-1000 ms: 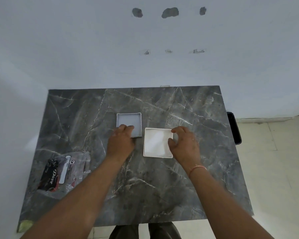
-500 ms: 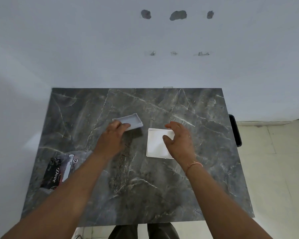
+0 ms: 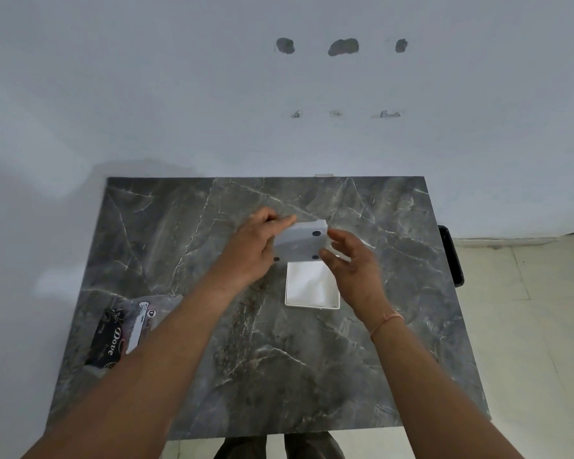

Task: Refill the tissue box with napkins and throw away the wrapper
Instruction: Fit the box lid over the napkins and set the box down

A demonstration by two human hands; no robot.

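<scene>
**Closing the box: line up the lid part before it drops**

Left hand [image 3: 249, 253] grips the grey square box half with dark feet [image 3: 300, 243], held tilted in the air at frame centre, above the far edge of the white square tray holding the napkins [image 3: 312, 286]. Right hand [image 3: 352, 263] is open, fingers spread just beside the grey half's right edge; touching or not, can't tell.

My read: the grey half goes onto the white tray. Get the right hand on the free edge, level it, match corners, then lower straight down. Lowered tilted, it may catch the napkins.

Dark printed plastic wrapper [image 3: 123, 329] lies at lower left of the marble table [image 3: 395, 326], not yet binned.
</scene>
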